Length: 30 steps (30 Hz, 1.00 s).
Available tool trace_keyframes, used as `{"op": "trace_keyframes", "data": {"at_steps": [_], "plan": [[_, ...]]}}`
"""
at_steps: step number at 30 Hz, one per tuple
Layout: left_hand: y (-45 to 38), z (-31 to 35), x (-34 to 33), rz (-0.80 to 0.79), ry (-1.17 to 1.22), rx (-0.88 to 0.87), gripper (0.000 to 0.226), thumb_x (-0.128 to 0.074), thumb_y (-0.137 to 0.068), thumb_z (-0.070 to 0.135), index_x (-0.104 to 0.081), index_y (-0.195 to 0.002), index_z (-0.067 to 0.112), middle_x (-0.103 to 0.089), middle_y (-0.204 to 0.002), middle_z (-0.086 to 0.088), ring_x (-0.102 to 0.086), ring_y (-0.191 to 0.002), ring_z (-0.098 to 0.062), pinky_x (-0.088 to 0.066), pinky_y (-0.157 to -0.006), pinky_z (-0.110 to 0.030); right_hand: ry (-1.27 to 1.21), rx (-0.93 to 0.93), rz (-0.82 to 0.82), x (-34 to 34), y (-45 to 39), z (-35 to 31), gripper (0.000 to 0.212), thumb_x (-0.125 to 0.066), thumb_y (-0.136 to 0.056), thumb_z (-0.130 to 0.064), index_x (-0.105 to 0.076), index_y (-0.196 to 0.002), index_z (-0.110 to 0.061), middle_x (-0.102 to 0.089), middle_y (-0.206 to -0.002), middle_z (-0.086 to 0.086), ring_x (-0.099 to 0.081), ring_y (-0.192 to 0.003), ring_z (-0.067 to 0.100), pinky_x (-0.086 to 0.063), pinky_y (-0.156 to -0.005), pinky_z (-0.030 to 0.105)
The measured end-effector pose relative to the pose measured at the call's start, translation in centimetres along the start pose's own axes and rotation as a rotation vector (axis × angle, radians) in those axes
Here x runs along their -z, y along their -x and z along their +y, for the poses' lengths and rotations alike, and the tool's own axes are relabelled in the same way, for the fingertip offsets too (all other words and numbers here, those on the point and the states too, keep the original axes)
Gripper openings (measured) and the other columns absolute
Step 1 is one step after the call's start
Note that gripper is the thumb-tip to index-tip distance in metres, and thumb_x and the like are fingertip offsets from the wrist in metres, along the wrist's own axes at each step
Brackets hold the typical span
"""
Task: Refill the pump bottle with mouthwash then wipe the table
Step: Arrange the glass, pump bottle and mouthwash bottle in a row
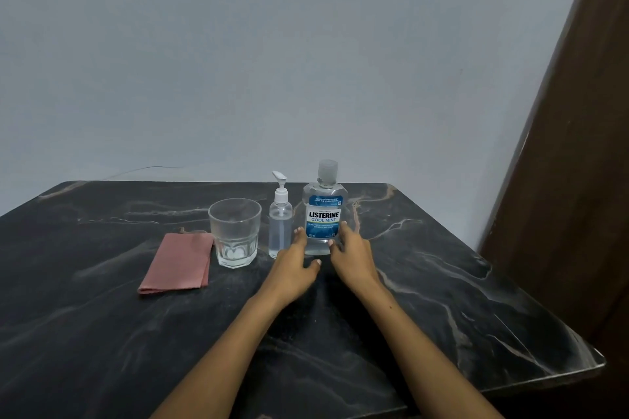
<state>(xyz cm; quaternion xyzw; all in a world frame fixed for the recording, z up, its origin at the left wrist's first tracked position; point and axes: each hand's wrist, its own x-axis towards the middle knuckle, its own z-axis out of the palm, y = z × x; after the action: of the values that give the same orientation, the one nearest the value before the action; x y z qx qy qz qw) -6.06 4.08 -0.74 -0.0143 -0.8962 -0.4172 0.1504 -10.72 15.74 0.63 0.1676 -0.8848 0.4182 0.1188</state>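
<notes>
A clear mouthwash bottle (323, 211) with a blue and white label and a clear cap stands upright on the dark marble table (425, 299). Just left of it stands a small clear pump bottle (280, 221) with a white pump head. My left hand (296, 270) reaches toward the mouthwash bottle's lower left side with straight fingers. My right hand (350, 253) is at its lower right side, fingers extended, fingertips at the label's edge. Neither hand wraps the bottle. A folded pink cloth (177, 264) lies flat at the left.
An empty clear drinking glass (235, 233) stands between the cloth and the pump bottle. A pale wall is behind the table. A brown wooden panel (561, 180) rises at the right. The table's right corner edge lies near the lower right.
</notes>
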Motion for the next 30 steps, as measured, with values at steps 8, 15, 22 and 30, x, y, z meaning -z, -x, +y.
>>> {"op": "trace_keyframes", "data": {"at_steps": [8, 15, 22, 30], "plan": [[0.03, 0.04, -0.05, 0.001, 0.016, -0.008, 0.068, -0.054, -0.091, 0.017, -0.017, -0.147, 0.013, -0.037, -0.149, -0.008, -0.053, -0.118, -0.013, -0.035, -0.099, -0.020, 0.003, 0.031, 0.008, -0.05, -0.09, 0.23, 0.016, -0.048, -0.092, -0.005, -0.054, -0.107, -0.006, -0.064, -0.095, 0.006, -0.054, -0.079, 0.012, -0.036, -0.050, 0.004], [0.05, 0.22, 0.01, 0.014, 0.035, -0.008, 0.067, -0.055, -0.090, 0.016, -0.019, -0.147, 0.013, -0.042, -0.145, -0.008, -0.052, -0.120, -0.016, -0.037, -0.106, -0.030, -0.008, 0.038, 0.002, 0.13, -0.19, 0.27, 0.009, -0.047, -0.093, -0.006, -0.054, -0.100, -0.007, -0.057, -0.086, 0.000, -0.050, -0.075, 0.011, -0.036, -0.051, -0.001], [0.17, 0.32, -0.17, 0.033, 0.042, -0.020, 0.066, -0.055, -0.090, 0.016, -0.021, -0.146, 0.011, -0.044, -0.143, -0.008, -0.054, -0.116, -0.015, -0.037, -0.104, -0.027, -0.010, 0.022, 0.006, 0.49, -0.06, 0.17, 0.004, -0.049, -0.093, -0.008, -0.051, -0.091, -0.010, -0.055, -0.079, -0.005, -0.049, -0.071, 0.012, -0.037, -0.053, -0.001], [0.36, 0.50, -0.03, 0.037, 0.035, -0.039, 0.062, -0.054, -0.091, 0.015, -0.024, -0.145, 0.009, -0.037, -0.149, -0.009, -0.034, -0.137, -0.021, -0.031, -0.112, -0.038, -0.001, -0.008, 0.036, 0.55, -0.23, 0.18, 0.011, -0.053, -0.093, -0.017, -0.046, -0.086, -0.012, -0.065, -0.094, 0.009, -0.053, -0.078, 0.015, -0.032, -0.053, 0.016]]}}
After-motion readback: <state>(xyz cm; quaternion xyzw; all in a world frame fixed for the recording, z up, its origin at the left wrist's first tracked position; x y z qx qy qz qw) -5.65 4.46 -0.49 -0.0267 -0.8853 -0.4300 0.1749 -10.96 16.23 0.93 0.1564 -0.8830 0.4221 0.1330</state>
